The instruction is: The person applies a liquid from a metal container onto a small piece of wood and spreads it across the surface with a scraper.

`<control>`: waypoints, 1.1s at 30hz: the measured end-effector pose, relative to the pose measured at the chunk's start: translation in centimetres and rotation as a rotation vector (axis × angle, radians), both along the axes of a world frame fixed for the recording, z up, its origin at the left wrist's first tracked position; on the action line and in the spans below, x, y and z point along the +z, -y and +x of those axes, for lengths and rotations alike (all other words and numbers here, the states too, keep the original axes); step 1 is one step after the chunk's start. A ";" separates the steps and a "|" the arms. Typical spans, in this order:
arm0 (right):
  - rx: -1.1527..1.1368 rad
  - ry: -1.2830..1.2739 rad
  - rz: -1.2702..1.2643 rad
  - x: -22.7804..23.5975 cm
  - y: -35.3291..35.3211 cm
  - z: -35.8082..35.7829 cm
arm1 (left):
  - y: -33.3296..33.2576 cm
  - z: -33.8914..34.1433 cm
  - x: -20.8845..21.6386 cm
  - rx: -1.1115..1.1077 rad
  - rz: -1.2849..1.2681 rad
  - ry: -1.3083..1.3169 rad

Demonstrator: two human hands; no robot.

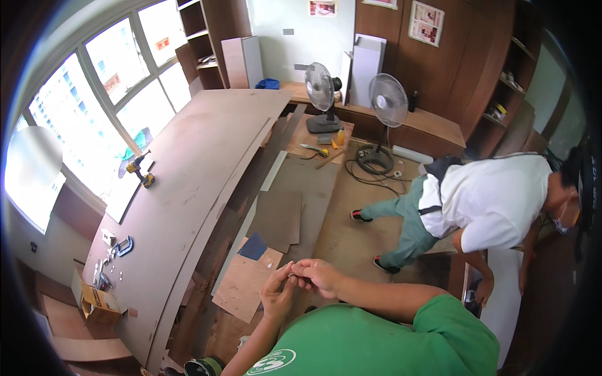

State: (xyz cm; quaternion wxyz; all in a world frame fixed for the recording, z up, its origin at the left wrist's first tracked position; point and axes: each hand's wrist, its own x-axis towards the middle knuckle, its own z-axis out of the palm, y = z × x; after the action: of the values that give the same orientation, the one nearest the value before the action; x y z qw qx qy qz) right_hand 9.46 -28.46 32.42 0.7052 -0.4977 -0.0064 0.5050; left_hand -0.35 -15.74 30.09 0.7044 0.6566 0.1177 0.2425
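The panel (200, 156) looks smooth and matt, the box (102, 307) cardboard, the shirt (389, 341) cloth.

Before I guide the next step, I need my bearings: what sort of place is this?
Probably an indoor carpentry or fit-out site: a yellow and black cordless drill and a blue clamp rest on a large flat panel, and tall brown shelving stands beyond.

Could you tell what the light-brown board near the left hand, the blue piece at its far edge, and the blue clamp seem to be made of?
Light-brown board: probably plywood, unfinished, given its matte wood tone. Blue piece: perhaps sandpaper or card; it looks flat and dull. Blue clamp: likely painted metal, judging by its C-shaped frame.
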 end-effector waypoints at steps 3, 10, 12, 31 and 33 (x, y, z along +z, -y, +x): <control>0.163 0.012 0.059 1.4 -1.3 1.7 | -1.3 0.4 0.5 0.064 0.087 0.070; 0.224 -0.052 0.080 1.2 -3.5 6.4 | -2.5 2.8 2.8 0.299 0.592 0.074; 0.347 -0.083 0.093 1.2 -3.7 8.0 | -2.2 4.4 3.3 0.454 0.593 0.061; 0.802 -0.021 0.074 -3.2 -7.4 22.4 | 3.6 14.5 1.7 0.573 0.404 -0.365; 0.850 -0.084 0.134 -3.7 -7.6 23.5 | 3.9 14.5 2.6 0.480 0.144 -0.416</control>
State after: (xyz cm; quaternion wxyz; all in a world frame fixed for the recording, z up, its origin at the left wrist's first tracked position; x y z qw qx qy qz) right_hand 33.01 -20.82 28.76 0.4650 -0.3827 -0.2148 0.7689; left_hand 14.13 -19.61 32.70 0.5399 0.6936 0.3931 0.2700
